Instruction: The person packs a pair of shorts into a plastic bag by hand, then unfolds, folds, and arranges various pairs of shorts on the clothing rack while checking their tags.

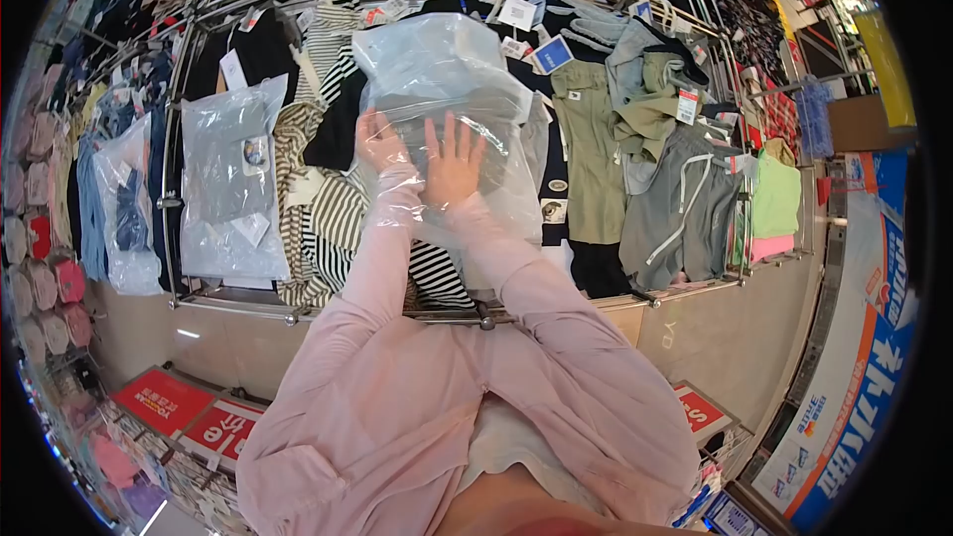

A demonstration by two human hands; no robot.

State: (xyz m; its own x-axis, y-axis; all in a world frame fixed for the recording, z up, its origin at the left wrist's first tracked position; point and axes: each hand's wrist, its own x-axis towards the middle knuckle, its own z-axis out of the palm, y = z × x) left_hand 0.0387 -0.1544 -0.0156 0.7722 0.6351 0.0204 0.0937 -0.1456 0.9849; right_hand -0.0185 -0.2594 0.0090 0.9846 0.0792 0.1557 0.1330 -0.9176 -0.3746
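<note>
Both hands at a clear bag (437, 52), which lies on the clothes heaped on a metal rack (486, 322), straight ahead of the wearer and near the rack's front rail; grey cloth (422, 107) shows through the plastic.

Right hand (454, 161): fingers spread, palm down, laid flat over the bag's middle, grasping nothing that shows; left hand (383, 144): at the bag's left side, fingers bent, plastic wrinkled across the wrist; whether it pinches the film or only rests there, cannot tell; the hands are close together, pale pink sleeves (365, 273) running back to the wearer.

Left of the bag: striped clothes (333, 203), some also below it; beyond these a second bag (213, 164), flat, dark grey contents; farther left a third bag (129, 203) with blue cloth inside.

Right of the bag: khaki trousers (588, 159); next to them grey shorts (663, 223) with a white drawstring (687, 203); a green garment (777, 194) over a pink one (772, 246) at the far right; a blue tag (553, 54) stands above the trousers.

Low on either side, red signs (162, 400); far right, a blue, white and orange banner (864, 357).
</note>
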